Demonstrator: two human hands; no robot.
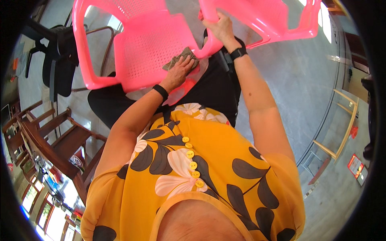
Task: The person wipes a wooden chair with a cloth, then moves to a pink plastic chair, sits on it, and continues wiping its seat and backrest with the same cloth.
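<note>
A pink plastic armchair with a perforated seat (150, 51) stands before me, between my black-trousered legs. My left hand (178, 72), a black band on its wrist, presses a crumpled grey-brown cloth (182, 58) against the seat's edge near the base of the armrest. My right hand (221, 27) wears a black watch and grips the pink armrest (211, 42) on the right side; some of its fingers are hidden behind the plastic. Just beyond it, at the upper right, is a second pink plastic chair (268, 18), partly cut off by the picture's edge.
A black chair (60, 63) is at the left, beside a curved metal tube frame (110, 42). Dark wooden chairs (72, 138) stand at lower left. On the grey floor at right are a pale wooden frame (346, 129) and a small stool (319, 171), lying tilted.
</note>
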